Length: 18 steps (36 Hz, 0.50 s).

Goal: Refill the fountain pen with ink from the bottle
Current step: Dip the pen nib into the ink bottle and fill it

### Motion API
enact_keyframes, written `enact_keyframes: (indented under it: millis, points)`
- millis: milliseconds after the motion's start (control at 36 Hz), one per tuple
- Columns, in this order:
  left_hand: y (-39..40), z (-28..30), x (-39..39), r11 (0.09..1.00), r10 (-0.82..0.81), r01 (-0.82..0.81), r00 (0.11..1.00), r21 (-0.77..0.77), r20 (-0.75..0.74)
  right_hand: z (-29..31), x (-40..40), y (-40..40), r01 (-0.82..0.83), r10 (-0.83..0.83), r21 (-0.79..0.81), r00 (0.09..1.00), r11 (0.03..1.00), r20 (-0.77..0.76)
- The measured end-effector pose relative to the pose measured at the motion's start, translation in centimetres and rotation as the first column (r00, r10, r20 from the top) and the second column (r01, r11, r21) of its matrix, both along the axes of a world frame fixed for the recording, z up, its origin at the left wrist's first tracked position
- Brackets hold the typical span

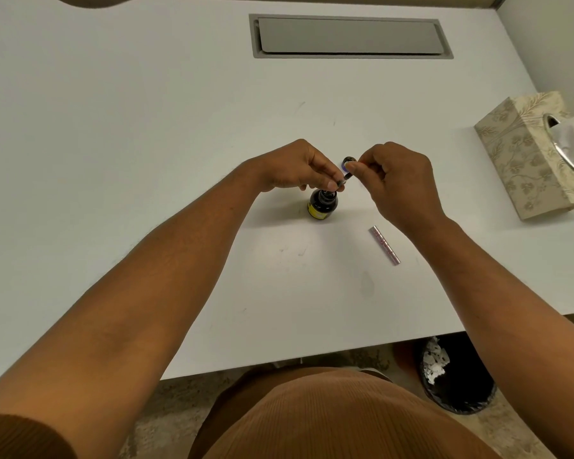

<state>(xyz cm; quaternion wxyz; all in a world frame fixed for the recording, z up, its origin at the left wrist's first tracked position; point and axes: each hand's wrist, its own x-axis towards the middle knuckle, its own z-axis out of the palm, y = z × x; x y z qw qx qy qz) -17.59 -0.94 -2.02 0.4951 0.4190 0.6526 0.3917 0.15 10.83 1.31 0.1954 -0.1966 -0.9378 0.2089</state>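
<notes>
Ink is the big worry here. The bottle (323, 203) stands open on the table (146, 127), right under both hands, and its cap (349, 160) sits just behind it, on the far side.

The left hand (299, 167) pinches the low end of a small dark pen part (342, 179) with curled fingers. The right hand (395, 180) pinches the top end the same way. The part tilts down toward the bottle mouth. It is too small to tell if the tip is in the ink or just above it.

The silver barrel (384, 245) lies on the table to the right and nearer, apart from the bottle.

What could go wrong? I think a hand could bump the bottle, because both hands are so close to it. No hand holds it, so it could tip and spill ink on the white table. The part could slip from the fingers and drop. Ink could also drip if the part comes out too fast. The barrel is round and could roll off the near edge if an arm nudges it. The tissue box (531, 154) on the far right is well away from the hands if a spill comes.
</notes>
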Motion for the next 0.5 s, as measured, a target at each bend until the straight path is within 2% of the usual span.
enact_keyframes:
  millis: [222, 500]
  points:
    - [-0.10, -0.01, 0.04, 1.000, -0.004, 0.004, 1.000, 0.007, 0.006, 0.15, -0.08, -0.03, 0.036, -0.036, -0.022, 0.999, 0.999, 0.004]
    - [-0.11, 0.07, 0.13, 1.000, 0.024, -0.024, 0.999, -0.009, 0.025, 0.57, 0.64, -0.07, -0.029, 0.029, 0.006, 0.999, 1.000, -0.012]
